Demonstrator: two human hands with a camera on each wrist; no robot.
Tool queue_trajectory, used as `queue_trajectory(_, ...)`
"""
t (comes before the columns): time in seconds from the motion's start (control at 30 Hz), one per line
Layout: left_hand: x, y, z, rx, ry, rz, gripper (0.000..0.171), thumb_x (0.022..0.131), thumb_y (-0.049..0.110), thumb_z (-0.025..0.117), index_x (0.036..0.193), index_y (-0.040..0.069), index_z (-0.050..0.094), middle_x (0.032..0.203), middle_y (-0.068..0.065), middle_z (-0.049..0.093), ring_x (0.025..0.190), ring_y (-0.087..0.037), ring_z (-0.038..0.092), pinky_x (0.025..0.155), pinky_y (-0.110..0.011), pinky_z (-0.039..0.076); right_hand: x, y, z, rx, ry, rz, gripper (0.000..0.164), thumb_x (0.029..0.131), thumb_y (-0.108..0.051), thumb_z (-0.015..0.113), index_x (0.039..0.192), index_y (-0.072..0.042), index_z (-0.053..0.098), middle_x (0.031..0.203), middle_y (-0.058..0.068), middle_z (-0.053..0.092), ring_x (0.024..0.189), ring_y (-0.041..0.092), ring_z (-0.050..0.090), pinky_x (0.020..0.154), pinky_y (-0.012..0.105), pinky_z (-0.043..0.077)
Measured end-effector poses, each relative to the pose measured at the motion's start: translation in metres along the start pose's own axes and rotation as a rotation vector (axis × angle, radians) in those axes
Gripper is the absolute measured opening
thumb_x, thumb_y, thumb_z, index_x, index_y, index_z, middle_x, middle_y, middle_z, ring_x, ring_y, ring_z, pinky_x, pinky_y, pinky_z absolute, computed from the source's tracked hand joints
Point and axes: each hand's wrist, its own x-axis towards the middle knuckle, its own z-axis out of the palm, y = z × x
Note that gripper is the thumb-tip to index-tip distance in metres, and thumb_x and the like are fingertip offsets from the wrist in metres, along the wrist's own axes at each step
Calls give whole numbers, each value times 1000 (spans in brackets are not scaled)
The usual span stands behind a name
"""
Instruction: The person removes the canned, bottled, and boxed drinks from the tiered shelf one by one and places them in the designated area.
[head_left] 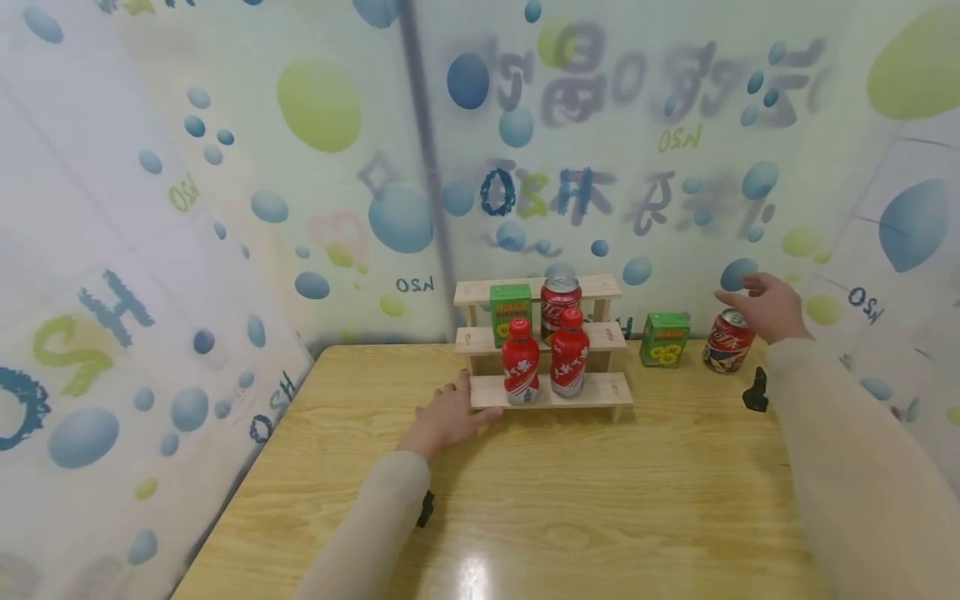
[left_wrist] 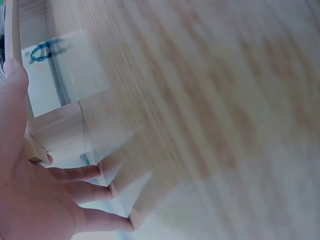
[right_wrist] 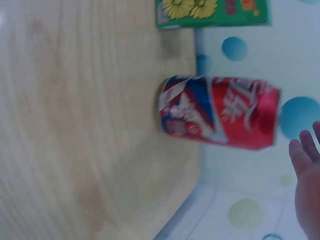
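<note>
My left hand [head_left: 450,414] is at the left end of a three-step wooden display rack [head_left: 480,392], thumb along the lowest step's front edge. In the left wrist view its spread, straight fingers [left_wrist: 82,191] touch the tabletop. My right hand [head_left: 772,307], holding nothing, hovers just above a red drink can [head_left: 727,342] at the table's right back. The right wrist view shows its fingers [right_wrist: 300,157] apart from the can's top. Two red bottles [head_left: 521,367] [head_left: 570,354] stand on the lowest step. A green carton [head_left: 511,312] and another red can [head_left: 561,304] stand on the middle step.
A second green carton with yellow flowers [head_left: 664,340] stands on the wooden table [head_left: 570,492], between the rack and the right-hand can. Curtains printed with bubbles [head_left: 322,208] hang behind and beside the table. A black device [head_left: 756,392] sits at my right wrist.
</note>
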Motion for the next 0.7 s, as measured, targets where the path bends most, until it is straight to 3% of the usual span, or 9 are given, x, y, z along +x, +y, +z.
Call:
queue_trajectory(0.33,-1,0,0,-4,-6,6,117,91,88,51,171,11,16,165,-28,42,153,-52,41,115,-87,27,10,-42,11,34,-109,-109,90,104,-56,63,165,1,30,167,34,33,153,55,33,119,72,36)
queue_trajectory(0.7,-2,1,-3,-15,-4,8,117,91,87,53,171,11,15,166,-29,41,154,-53,39,114,-87,26,19,-92,28,24,-266,-168,89,103,-54,66,169,-10,27,171,26,32,156,48,33,122,70,34)
